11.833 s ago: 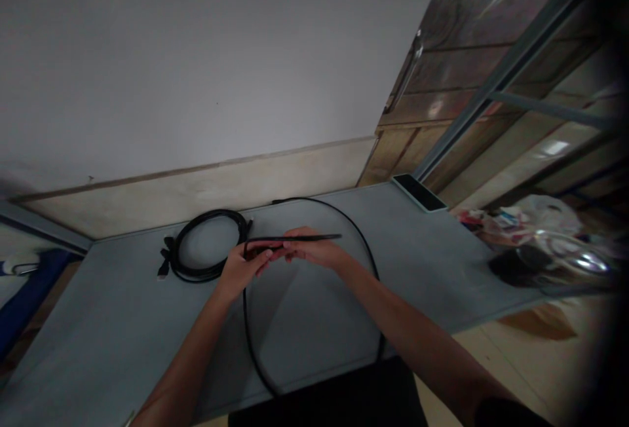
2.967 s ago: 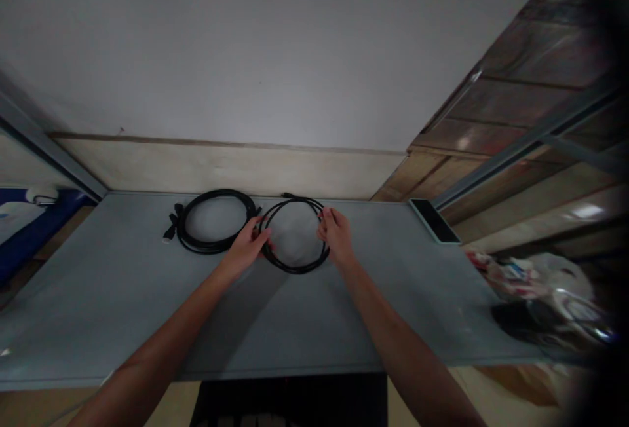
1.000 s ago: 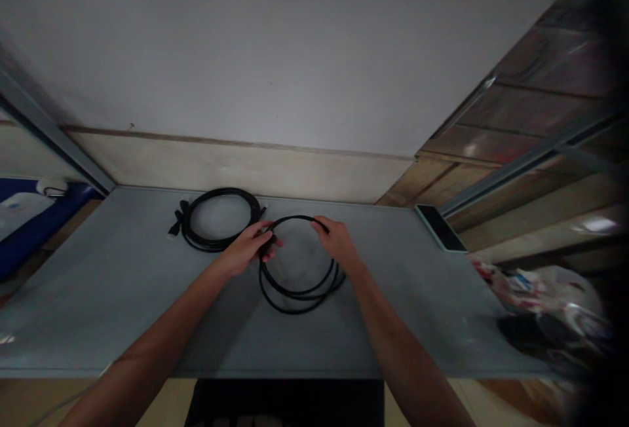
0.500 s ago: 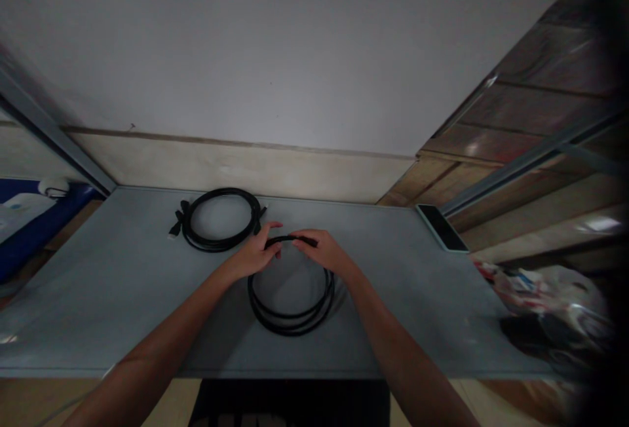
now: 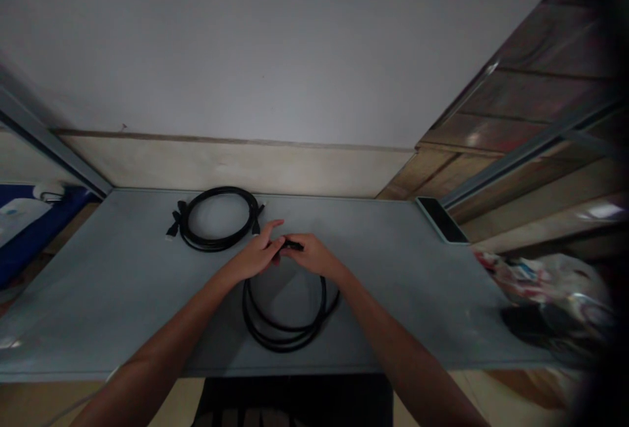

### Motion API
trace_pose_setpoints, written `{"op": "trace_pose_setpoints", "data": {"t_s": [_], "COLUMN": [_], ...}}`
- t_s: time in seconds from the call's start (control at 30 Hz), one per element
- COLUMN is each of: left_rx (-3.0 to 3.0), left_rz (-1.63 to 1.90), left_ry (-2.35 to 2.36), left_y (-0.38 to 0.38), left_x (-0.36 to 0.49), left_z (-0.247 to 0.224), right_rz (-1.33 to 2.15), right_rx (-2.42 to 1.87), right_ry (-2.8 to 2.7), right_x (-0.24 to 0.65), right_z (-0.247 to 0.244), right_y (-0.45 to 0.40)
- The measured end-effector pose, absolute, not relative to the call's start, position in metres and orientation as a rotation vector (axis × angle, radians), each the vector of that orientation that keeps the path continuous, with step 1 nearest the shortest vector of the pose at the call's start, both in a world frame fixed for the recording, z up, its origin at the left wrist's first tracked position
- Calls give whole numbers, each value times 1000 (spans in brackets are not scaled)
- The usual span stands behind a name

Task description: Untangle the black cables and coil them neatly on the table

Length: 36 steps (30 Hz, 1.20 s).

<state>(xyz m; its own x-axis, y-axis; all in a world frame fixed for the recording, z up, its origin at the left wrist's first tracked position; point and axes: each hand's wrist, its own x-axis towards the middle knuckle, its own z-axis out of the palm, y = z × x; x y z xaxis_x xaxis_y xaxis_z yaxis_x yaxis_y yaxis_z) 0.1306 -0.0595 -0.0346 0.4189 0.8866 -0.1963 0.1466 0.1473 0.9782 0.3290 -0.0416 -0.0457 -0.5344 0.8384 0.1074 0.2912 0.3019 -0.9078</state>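
Observation:
A black cable [image 5: 282,350] hangs in loose loops below my two hands, near the front middle of the table. My left hand [image 5: 260,251] pinches the top of the loops, its index finger stretched out. Close against it, my right hand [image 5: 310,255] is closed around the cable too, with a dark end of it showing above the fingers. The two hands meet at the fingertips, which hide part of the cable there. Behind and left of them lies a second coiled black cable [image 5: 211,244], its plugs sticking out at both sides.
The grey table [image 5: 122,283] backs onto a pale wall [image 5: 236,168]. A phone-like dark slab [image 5: 442,221] lies at the far right corner. Plastic bags [image 5: 555,279] crowd the right edge. Beyond the left edge is something blue [image 5: 29,250] with a white object on it.
My right hand has moved left along the cable until it meets my left hand. The loops sag slightly lower and have shifted. The second coil stays put.

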Motion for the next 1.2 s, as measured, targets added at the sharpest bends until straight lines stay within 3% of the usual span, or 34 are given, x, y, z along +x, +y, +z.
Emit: {"op": "trace_pose_setpoints", "data": {"t_s": [0.23,0.4,0.83,1.07,1.2], "left_rx": [906,859,1477,1389,977], "left_rz": [724,791,586,571,732], "left_ry": [867,842,1139,1064,907], "left_y": [-47,-44,-43,-49,-45], "left_x": [124,113,123,128,121], "left_z": [-33,-28,-40,-37,-35], "right_rz": [895,1143,1599,1968,1736], "right_rx": [-1277,-1255,-1187,-999,-912], "right_ry": [-1712,-1566,-1935,-1439,-1084], "right_x": [369,379,351,347,362], "right_z": [-33,-32,-38,-46,-42], "right_y": [-18,-16,-36,-35,-22]}}
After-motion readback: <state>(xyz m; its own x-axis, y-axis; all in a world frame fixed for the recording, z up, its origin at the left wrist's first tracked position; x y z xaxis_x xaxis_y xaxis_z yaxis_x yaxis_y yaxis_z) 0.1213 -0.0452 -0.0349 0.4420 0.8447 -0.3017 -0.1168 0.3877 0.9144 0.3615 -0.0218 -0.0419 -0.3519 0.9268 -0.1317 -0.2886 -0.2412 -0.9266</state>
